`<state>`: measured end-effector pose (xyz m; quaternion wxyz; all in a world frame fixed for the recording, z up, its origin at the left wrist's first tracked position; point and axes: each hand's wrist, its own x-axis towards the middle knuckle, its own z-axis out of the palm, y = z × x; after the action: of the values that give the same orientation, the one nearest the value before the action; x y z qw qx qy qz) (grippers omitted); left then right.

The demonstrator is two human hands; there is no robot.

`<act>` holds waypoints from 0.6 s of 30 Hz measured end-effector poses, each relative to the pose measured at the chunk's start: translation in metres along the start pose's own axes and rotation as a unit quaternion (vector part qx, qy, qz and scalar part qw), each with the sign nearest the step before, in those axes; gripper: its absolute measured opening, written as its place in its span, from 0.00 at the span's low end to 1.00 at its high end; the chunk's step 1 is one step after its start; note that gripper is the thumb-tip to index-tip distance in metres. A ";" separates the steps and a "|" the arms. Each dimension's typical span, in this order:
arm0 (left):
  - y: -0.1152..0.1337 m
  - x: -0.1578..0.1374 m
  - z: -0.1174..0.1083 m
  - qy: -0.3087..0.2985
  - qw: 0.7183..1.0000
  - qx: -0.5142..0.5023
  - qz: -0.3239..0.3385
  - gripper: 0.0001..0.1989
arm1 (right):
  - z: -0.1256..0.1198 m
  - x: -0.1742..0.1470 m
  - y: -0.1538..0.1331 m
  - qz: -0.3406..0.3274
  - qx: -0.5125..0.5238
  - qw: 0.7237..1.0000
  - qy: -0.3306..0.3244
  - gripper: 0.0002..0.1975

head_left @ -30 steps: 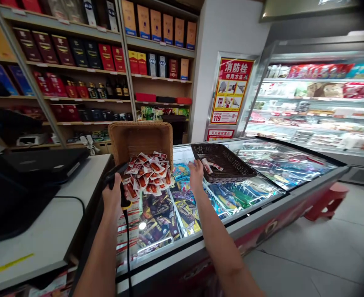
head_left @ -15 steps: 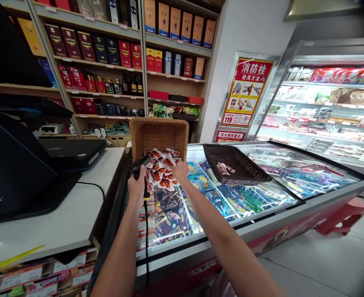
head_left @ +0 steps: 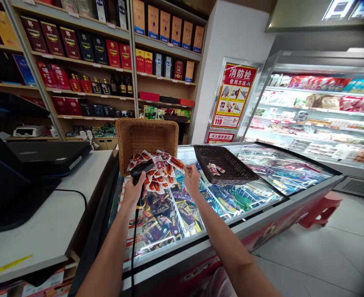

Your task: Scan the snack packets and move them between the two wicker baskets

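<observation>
My left hand is wrapped round the handle of a black barcode scanner, its cable hanging down over the freezer edge. Between the fingertips of my right hand is the end of a small sausage packet, red-brown in clear and white wrapping. Many similar sausage packets lie heaped at the mouth of a tan wicker basket, which is tipped with its opening towards me. The scanner's head is over the left part of the heap. To the right, a dark brown woven tray holds a few packets.
Basket and tray rest on a glass-topped chest freezer full of packaged goods. A white counter with black checkout equipment stands at left. Shelves of boxes rise behind; a red stool is on the floor at right.
My right hand has drawn back from the heap to the right, lifting a sausage packet. The scanner stays in my left hand. The view has turned slightly to the right.
</observation>
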<state>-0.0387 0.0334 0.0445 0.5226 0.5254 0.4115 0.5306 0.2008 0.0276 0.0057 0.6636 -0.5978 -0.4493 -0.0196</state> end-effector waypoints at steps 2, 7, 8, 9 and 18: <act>-0.003 -0.001 0.003 -0.020 0.999 0.025 0.001 0.30 | -0.008 -0.003 0.006 0.016 0.022 0.999 0.025 0.16; -0.004 -0.006 0.008 -0.056 0.997 0.052 0.017 0.29 | -0.013 -0.005 0.010 0.047 0.054 0.996 0.048 0.18; -0.003 -0.007 0.009 -0.058 0.996 0.056 0.021 0.28 | -0.014 -0.004 0.009 0.048 0.056 0.996 0.049 0.18; -0.002 -0.009 0.010 -0.062 0.996 0.061 0.026 0.28 | -0.014 -0.004 0.009 0.050 0.059 0.996 0.050 0.18; 0.004 -0.019 0.021 -0.114 0.989 0.085 0.047 0.26 | -0.016 -0.009 0.006 0.043 0.055 0.996 0.046 0.16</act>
<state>-0.0201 0.0118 0.0487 0.4939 0.6439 0.3680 0.4540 0.2083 0.0116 -0.0028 0.7156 -0.5778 -0.3925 0.0064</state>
